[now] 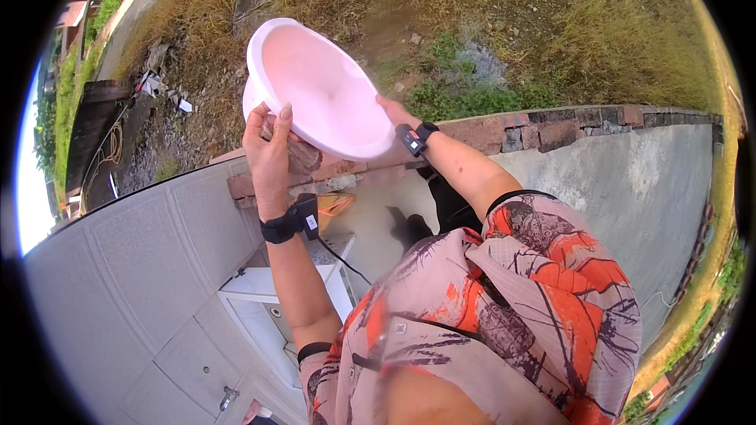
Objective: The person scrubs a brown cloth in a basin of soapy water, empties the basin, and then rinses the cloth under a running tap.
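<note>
A pink plastic basin (319,91) is held up, tilted, over the top of a low brick wall. On its near left side my left hand (269,139) grips the rim, with the thumb up against the edge. My right hand (394,111) has hold of the right side of the rim, and most of its fingers are hidden behind the basin. The basin's inside faces me; whether any liquid is in it, I cannot tell. Black straps with small devices circle both wrists.
The brick wall top (549,127) runs across in front of me. Beyond it lies a slope of dry grass (626,47) with a blurred whitish patch (481,62). A white cabinet (254,301) and a metal tap (228,396) are at lower left. Orange cord (335,203) lies below.
</note>
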Tool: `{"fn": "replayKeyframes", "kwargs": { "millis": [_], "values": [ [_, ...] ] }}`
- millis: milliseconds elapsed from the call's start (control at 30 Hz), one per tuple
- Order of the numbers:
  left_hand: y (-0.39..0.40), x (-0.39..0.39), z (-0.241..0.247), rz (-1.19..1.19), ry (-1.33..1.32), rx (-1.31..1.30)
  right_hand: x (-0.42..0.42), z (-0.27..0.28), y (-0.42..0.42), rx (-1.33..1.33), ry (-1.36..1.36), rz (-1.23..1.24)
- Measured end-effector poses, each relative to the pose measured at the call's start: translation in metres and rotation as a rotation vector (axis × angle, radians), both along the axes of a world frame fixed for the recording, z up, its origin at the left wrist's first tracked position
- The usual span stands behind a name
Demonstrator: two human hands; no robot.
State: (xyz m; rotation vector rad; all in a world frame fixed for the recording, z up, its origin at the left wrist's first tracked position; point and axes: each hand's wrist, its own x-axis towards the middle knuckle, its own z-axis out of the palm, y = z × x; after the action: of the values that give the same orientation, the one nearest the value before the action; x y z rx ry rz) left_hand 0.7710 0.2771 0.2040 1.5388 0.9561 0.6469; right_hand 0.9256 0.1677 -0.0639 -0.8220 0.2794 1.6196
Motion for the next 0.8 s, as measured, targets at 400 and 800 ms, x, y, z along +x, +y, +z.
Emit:
{"fn": "replayKeyframes", "kwargs": {
  "millis": [400, 800],
  "values": [
    [-0.087, -0.323, -0.079, 0.712, -0.066, -0.310, -0.111, 0.042, 0.039, 0.020, -0.390, 0.405],
    [-0.304, -0.674, -0.056, 1.593, -0.339, -0.037, -0.413, 0.208, -0.013, 0.498, -0.786, 0.575]
  ]
}}
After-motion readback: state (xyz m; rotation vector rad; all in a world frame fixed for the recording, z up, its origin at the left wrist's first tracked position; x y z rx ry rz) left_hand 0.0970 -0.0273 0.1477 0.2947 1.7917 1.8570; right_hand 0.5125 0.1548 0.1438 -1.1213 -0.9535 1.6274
